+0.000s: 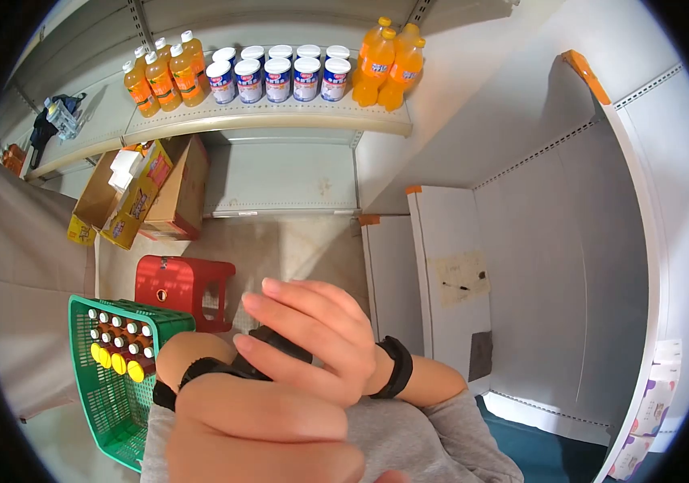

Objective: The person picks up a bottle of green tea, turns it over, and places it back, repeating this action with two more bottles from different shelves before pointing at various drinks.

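Note:
My right hand (320,334) reaches in from the right, its fingers stretched out and slightly apart. They lie over a black device (278,344) at my left wrist, which they partly cover. My left hand (264,423) is large and close to the camera at the bottom, with its fingers folded in; their inner side is hidden. Black straps circle both wrists. Beside my left arm stands a green basket (111,423) holding several dark bottles (121,328) with white caps and a few with yellow caps (119,364).
Ahead, a shelf (280,119) carries orange drink bottles (187,74), white-lidded cans (277,80) and larger orange soda bottles (388,68). Below stand an opened carton (131,205) and a red stool (179,282). White panels (449,266) rise at right, with packs (654,406) beyond.

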Demonstrator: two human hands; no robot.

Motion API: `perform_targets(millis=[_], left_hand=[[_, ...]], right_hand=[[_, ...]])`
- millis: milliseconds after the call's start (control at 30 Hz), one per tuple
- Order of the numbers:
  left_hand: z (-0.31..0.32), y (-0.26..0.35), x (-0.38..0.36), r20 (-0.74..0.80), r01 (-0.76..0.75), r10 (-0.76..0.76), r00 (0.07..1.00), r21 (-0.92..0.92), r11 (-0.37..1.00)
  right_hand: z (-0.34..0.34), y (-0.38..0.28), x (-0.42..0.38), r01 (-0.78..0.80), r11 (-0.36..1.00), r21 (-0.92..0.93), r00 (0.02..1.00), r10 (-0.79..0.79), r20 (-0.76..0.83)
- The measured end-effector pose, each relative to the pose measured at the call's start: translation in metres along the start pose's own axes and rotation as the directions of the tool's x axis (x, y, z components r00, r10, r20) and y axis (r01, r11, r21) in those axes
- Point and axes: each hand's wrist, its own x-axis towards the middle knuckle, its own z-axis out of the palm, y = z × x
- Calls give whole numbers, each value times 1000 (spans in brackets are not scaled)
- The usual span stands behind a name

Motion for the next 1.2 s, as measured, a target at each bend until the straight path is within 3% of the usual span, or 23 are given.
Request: perform_targets(millis=[33, 100, 200, 233, 300, 333, 400, 433, 533, 567, 600, 633, 700, 733, 767, 833, 867, 900, 933, 967, 1033, 1100, 1200], left_hand=[[-3, -4, 1, 4, 2, -2, 1000, 4, 1000], [-19, -24, 6, 196, -67, 49, 979, 86, 994], [-38, -47, 11, 481, -181, 73, 874, 183, 966], [-33, -44, 11, 481, -180, 72, 874, 183, 967], [-2, -29, 8, 166, -197, 175, 970, 126, 972], [15, -20, 8, 1, -213, 214, 977, 102, 972], [34, -8, 9, -332, -261, 269, 904, 68, 963], [30, -13, 10, -331, -273, 280, 901, 69, 960], [1, -64, 21, 1, -365, 367, 930, -88, 927], [-5, -80, 25, 107, -382, 395, 913, -121, 916], [-5, -100, 30, 135, -493, 497, 857, -67, 868], [-6, -119, 33, 173, -594, 586, 792, -5, 805], [-1, -131, 33, 73, -368, 368, 927, -11, 930], [6, -151, 31, 4, -269, 269, 963, -37, 962], [11, -164, 32, -60, -117, 110, 992, -127, 985], [14, -203, 34, -12, 200, -220, 975, -375, 905], [13, -224, 31, -42, 189, -218, 975, -361, 913], [11, -244, 30, -23, 319, -366, 930, -440, 840], [8, -257, 27, 15, 437, -503, 864, -521, 734], [5, -263, 24, 0, 427, -501, 865, -524, 737], [-2, -270, 15, 10, 552, -656, 754, -551, 626], [-7, -280, 6, 26, 583, -697, 717, -571, 578], [-12, -291, -5, 73, 657, -767, 638, -572, 492]], right_hand=[[1, 1, 0, -1, 1000, 8, 1000, 1, -9], [0, 4, 2, 5, 1000, -8, 1000, -5, -15], [3, 6, 1, 3, 1000, -13, 999, -3, -35], [3, 7, 1, 4, 1000, -6, 999, -4, -46], [2, 9, 1, 1, 1000, -4, 999, -2, -41], [2, 10, 1, 4, 1000, -2, 999, -4, -42], [0, 11, -1, 3, 1000, 6, 1000, -3, -10], [-2, 13, 0, 15, 1000, 12, 1000, -15, 19], [0, 23, -6, -30, 996, 81, 1000, 29, 7], [0, 30, -13, -59, 995, 76, 995, 52, 87], [3, 32, -26, -318, 917, 243, 939, 267, 218], [6, 38, -41, -557, 749, 358, 818, 419, 394], [-7, 50, -19, -330, 936, 125, 942, 335, -23], [-12, 58, -19, -445, 893, 67, 889, 450, -82], [-13, 69, -20, -570, 810, 134, 791, 586, -177], [-21, 95, -23, -717, 628, 304, 572, 778, -260], [-24, 110, -31, -727, 545, 418, 468, 839, -279], [-24, 123, -43, -720, 456, 524, 356, 890, -285], [-24, 130, -54, -718, 456, 526, 369, 890, -268], [-25, 136, -65, -713, 426, 556, 332, 905, -267], [-21, 140, -77, -703, 402, 587, 307, 916, -260], [-15, 141, -84, -690, 154, 707, 131, 988, -87], [-4, 148, -94, -665, 91, 741, 99, 995, -33]])
